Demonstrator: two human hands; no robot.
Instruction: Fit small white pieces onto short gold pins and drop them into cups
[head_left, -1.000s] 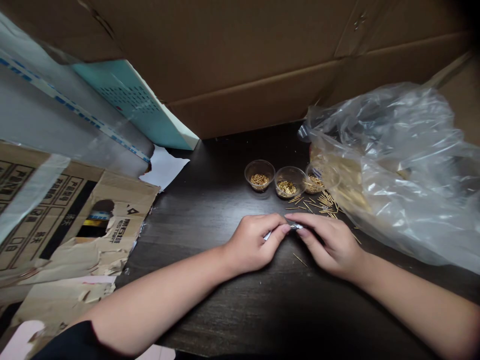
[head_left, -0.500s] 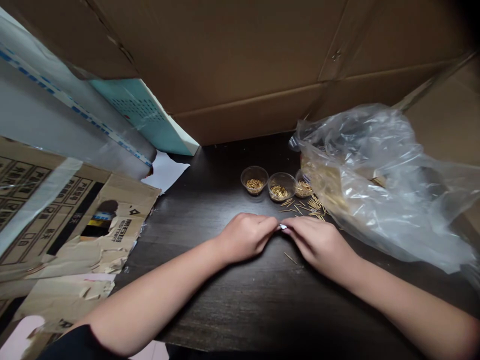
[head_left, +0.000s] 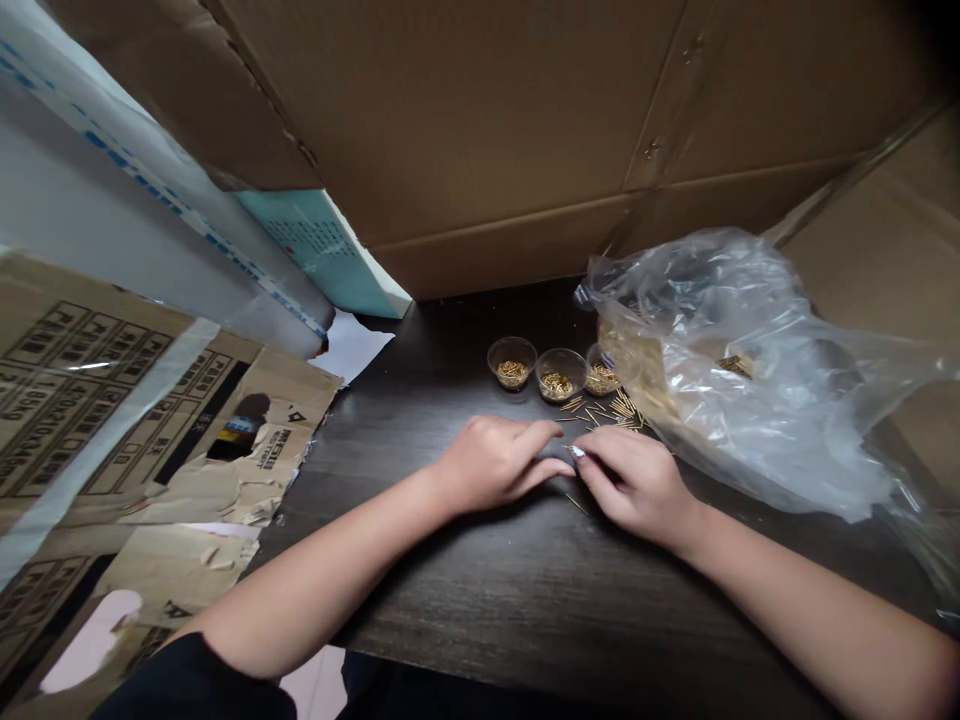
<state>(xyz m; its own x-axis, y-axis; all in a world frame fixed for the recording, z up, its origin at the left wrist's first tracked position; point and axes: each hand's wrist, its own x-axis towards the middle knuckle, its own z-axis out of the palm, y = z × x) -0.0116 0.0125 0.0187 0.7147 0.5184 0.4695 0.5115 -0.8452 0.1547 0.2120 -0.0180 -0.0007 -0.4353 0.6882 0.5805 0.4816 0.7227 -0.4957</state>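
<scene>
- From the head camera, the left hand (head_left: 491, 463) and the right hand (head_left: 634, 485) meet low over a dark wood-grain table (head_left: 480, 590), both forearms reaching in from the bottom corners.
- A small silvery piece (head_left: 576, 452) sits at the meeting point of the hands, just above the table; it is too small to tell what it is.
- The right hand's fingers (head_left: 611, 450) are close together and pinched on that piece from the right.
- The left hand's fingers (head_left: 536, 440) lie together, pointing toward the piece, with their tips touching or just beside it; the view does not settle whether they grip it too.
- A single loose brass pin (head_left: 576, 503) lies on the table just below the right hand.
- Beyond the hands, a scattered heap of brass pins (head_left: 619, 408) lies near the right hand.
- Three small transparent plastic cups (head_left: 560, 373) stand in a row behind the fingers, each holding brass pins.
- A crumpled transparent plastic bag (head_left: 720, 380) lies to the right, touching the heap's far side, with gold-coloured contents showing through it.
- Torn printed cardboard (head_left: 172, 420) lies to the left, and a sheet of white paper (head_left: 349, 345) pokes out at the table's far-left edge.
- A brown cardboard panel (head_left: 487, 100) overhangs the far side, with a teal board (head_left: 322, 250) beneath its left edge.
- A dark sleeve (head_left: 187, 685) shows at the bottom left.
</scene>
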